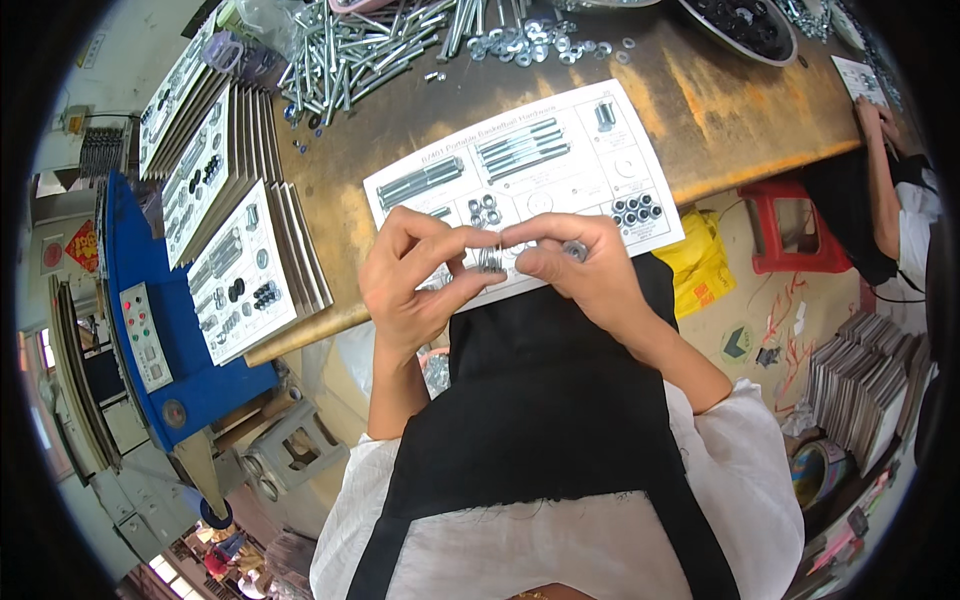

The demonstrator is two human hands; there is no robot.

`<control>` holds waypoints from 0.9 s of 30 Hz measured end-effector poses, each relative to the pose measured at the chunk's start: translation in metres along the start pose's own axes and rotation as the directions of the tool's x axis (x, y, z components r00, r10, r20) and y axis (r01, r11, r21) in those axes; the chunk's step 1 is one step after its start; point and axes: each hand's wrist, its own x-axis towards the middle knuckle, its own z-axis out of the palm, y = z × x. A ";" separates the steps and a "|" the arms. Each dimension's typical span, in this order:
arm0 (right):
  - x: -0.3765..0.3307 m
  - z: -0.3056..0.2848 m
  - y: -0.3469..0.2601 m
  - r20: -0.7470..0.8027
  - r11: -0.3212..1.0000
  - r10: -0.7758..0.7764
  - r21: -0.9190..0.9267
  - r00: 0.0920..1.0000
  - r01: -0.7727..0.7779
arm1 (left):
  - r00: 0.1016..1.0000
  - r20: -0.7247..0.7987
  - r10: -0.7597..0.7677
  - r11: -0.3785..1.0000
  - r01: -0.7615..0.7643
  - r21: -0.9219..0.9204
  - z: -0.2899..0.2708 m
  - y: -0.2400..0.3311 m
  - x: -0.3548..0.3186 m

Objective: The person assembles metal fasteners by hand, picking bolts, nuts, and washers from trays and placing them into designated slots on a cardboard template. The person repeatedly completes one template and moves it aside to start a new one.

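Observation:
My left hand (405, 280) is closed, pinching a small stack of thin metal washers (491, 259) between thumb and fingers. Against that stack, the index fingertip of my right hand (600, 270) meets my left fingertips. More metal washers (574, 250) sit in the curl of my right fingers. Both hands are above the near part of a white hardware card (640, 145) on the table. Long silver bolts (525, 150), silver nuts (485, 210) and dark-centred nuts (636, 212) show on the card, partly hidden by my hands.
Stacks of similar cards (240, 285) lean at the left table edge. Loose bolts (350, 55) and washers (530, 40) are heaped at the back, beside a bowl of black parts (745, 25). A co-worker's hand (872, 125) is at the far right, above a red stool (790, 230).

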 end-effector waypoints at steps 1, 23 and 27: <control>0.000 0.000 0.001 -0.025 0.997 -0.049 -0.059 0.998 0.048 | 1.000 -0.007 0.002 1.000 -0.002 0.011 0.001 0.000 0.000; 0.015 -0.020 0.012 -0.040 0.980 0.172 0.112 0.984 -0.167 | 0.866 0.440 -0.236 0.874 -0.009 0.486 0.015 -0.046 -0.037; 0.018 -0.021 0.017 0.017 0.960 0.195 0.202 0.981 -0.194 | 0.869 0.442 -0.224 0.867 -0.029 0.498 0.031 -0.045 -0.045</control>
